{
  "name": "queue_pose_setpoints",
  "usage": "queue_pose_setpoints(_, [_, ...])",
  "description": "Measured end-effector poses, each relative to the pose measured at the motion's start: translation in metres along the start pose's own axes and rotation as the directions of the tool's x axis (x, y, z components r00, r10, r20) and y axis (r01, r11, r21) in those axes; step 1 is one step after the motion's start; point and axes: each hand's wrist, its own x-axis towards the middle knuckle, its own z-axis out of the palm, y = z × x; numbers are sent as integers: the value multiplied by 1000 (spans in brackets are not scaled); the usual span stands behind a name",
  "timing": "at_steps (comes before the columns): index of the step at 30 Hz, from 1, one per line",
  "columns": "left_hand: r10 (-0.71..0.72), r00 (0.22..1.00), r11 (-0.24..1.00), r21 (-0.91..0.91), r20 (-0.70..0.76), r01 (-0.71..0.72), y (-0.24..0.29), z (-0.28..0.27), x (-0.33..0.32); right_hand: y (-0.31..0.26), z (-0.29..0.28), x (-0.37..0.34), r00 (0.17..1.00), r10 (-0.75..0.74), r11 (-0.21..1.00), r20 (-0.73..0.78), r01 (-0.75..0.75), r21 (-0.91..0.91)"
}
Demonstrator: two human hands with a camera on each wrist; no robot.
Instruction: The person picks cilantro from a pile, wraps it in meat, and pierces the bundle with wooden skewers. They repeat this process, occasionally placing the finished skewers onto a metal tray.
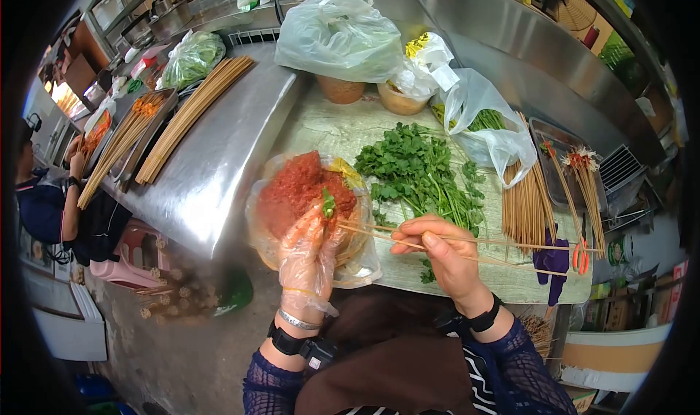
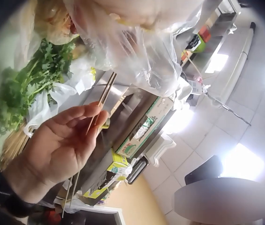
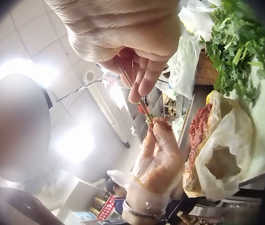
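Observation:
My left hand (image 1: pixel 305 251), in a clear plastic glove smeared red, pinches a small green leafy piece (image 1: pixel 328 202) over a plastic-lined bowl. Red minced meat (image 1: pixel 292 189) fills the bowl. My bare right hand (image 1: pixel 445 258) grips two thin bamboo skewers (image 1: pixel 503 262) between thumb and fingers. Their tips point left and meet the gloved fingertips, as the right wrist view also shows. Just beyond my right hand, a heap of cilantro (image 1: pixel 408 167) lies on the pale green board.
Bundled bamboo skewers (image 1: pixel 525 211) lie at the right, near orange-handled scissors (image 1: pixel 580 257) and a purple glove (image 1: pixel 552 265). Plastic bags (image 1: pixel 339 36) and tubs stand at the back. Left, a steel counter (image 1: pixel 211 160) carries more skewers; another person (image 1: pixel 44 196) sits beyond.

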Motion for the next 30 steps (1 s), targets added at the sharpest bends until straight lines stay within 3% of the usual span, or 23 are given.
queue_pose_setpoints(7, [-63, 998, 994, -94, -20, 60, -2, -2, 1, -9, 10, 3, 984, -131, 938, 117, 161, -308])
queue_pose_setpoints(13, [16, 997, 998, -62, -71, -21, -6, 3, 3, -7, 24, 4, 898, -316, 615, 308, 440, -654])
queue_pose_setpoints(18, [166, 979, 984, 88, -119, -156, -12, 6, 3, -4, 34, 3, 855, -389, 507, 344, 510, -695])
queue_pose_setpoints(25, [149, 983, 987, 73, -105, -142, -15, 9, 3, -2, 39, 10, 828, -438, 443, 349, 537, -718])
queue_pose_setpoints(30, [97, 986, 995, 48, -135, -91, -14, 6, 6, 14, 39, 18, 767, -520, 408, 377, 610, -679])
